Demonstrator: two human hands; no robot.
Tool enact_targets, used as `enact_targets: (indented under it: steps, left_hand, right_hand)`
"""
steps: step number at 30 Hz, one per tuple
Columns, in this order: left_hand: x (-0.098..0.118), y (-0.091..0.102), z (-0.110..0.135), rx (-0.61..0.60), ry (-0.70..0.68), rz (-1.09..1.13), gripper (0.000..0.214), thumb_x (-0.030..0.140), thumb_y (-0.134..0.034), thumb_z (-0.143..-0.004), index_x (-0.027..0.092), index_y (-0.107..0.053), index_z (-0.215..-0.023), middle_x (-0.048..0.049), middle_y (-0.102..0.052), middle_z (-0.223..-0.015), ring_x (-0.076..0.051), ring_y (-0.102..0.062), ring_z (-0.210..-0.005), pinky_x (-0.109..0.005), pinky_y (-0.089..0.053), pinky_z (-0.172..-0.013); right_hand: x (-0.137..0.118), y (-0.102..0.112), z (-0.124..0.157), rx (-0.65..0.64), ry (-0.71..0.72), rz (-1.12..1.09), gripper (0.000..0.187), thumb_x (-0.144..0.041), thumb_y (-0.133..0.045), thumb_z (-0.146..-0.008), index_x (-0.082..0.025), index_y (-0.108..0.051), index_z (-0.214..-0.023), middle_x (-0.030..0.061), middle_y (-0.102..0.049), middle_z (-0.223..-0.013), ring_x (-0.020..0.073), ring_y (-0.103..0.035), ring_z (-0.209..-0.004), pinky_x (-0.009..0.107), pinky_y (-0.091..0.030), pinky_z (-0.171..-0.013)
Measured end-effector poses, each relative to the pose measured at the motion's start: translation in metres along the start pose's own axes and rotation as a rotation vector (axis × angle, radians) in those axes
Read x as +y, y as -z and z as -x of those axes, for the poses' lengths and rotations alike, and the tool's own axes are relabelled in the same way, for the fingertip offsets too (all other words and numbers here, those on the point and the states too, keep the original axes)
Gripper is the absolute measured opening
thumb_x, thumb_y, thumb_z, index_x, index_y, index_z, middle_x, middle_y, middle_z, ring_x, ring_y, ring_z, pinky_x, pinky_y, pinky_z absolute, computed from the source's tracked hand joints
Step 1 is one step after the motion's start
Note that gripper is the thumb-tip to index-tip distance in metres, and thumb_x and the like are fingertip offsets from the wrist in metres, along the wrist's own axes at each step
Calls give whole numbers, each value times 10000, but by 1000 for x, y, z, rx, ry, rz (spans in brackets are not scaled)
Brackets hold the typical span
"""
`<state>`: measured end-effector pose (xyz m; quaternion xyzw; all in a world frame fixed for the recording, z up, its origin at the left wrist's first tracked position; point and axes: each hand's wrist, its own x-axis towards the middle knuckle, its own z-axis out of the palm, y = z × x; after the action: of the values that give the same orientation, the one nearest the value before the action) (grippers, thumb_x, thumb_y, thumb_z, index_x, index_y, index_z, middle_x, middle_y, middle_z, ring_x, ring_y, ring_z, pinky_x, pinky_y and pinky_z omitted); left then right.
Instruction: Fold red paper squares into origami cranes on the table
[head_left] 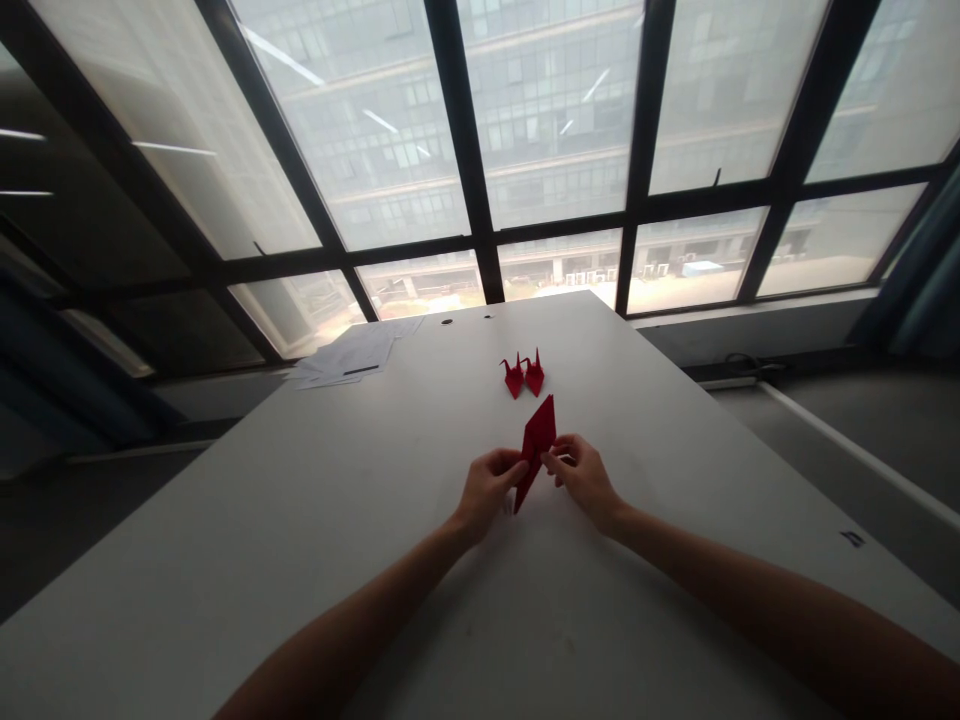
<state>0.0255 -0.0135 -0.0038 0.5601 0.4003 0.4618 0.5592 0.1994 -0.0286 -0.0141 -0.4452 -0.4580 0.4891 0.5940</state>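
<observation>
A piece of folded red origami paper point(538, 432), long and diamond-shaped, is held tilted just above the table between my two hands. My left hand point(489, 490) pinches its lower left side, thumb on the near face. On the other edge, the thumb and fingertips of my right hand point(583, 478) close on the paper. Some of the fingers behind it are hidden. Beyond the paper stand two finished red paper cranes, a left crane point(514, 378) and a right crane point(534, 376), side by side.
The white table point(360, 500) stretches away toward large dark-framed windows. Several loose paper sheets point(349, 355) lie at its far left, with a dark pen point(361, 370) on them. A small dark mark point(852, 539) sits near the right edge.
</observation>
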Motion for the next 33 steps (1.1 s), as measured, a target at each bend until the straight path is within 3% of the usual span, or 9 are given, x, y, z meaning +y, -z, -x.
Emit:
enact_targets:
  steps: [2,4,7,11,15,18,33]
  left_hand:
    - [-1,-1,1,-16,25,65,340,406,-799,-770,116,-721,-929,-85,-733,-886,-184,-672,-793,-296,-535,-753]
    - [-3,-3,3,-36,48,100,345,406,-798,-775,120,-710,-948,-88,-736,-911,-189,-682,-821,-306,-539,-781]
    - [-4,-7,5,-60,54,87,357,419,-786,-786,121,-700,-962,-91,-737,-917,-192,-687,-835,-302,-540,-775]
    - [-4,-9,7,-76,56,27,383,452,-783,-774,105,-689,-905,-88,-725,-856,-175,-675,-756,-269,-529,-694]
    - [-4,-10,7,-20,11,2,403,432,-795,-758,153,-607,-980,-49,-689,-901,-171,-676,-743,-262,-537,-630]
    - [-5,-10,7,-4,-40,-22,394,414,-808,-742,167,-559,-920,-25,-660,-879,-160,-670,-723,-245,-525,-606]
    - [-12,-10,4,-24,-54,-204,350,464,-726,-809,132,-656,-897,-49,-682,-716,-152,-623,-625,-208,-441,-507]
  right_hand:
    - [-1,-1,1,-78,-11,-15,347,-408,-764,-751,-172,-659,-982,42,-690,-849,157,-599,-674,278,-454,-569]
    - [0,-1,2,-141,10,-11,271,-398,-740,-774,-157,-689,-889,36,-682,-776,142,-567,-643,276,-438,-581]
    - [1,0,2,-115,19,7,227,-373,-740,-764,-152,-691,-755,15,-648,-667,123,-514,-594,267,-397,-565]
    - [3,1,2,-117,-8,21,227,-385,-734,-766,-159,-708,-774,12,-657,-682,119,-498,-584,266,-385,-556]
    - [2,2,3,-119,-15,-4,247,-408,-726,-776,-162,-717,-804,20,-671,-712,124,-515,-593,271,-401,-564]
    - [2,2,2,-100,-17,-29,267,-398,-762,-743,-165,-709,-862,36,-702,-755,137,-547,-612,277,-418,-576]
    - [0,3,2,-110,7,-2,311,-447,-798,-700,-162,-713,-791,39,-701,-745,154,-573,-641,296,-463,-615]
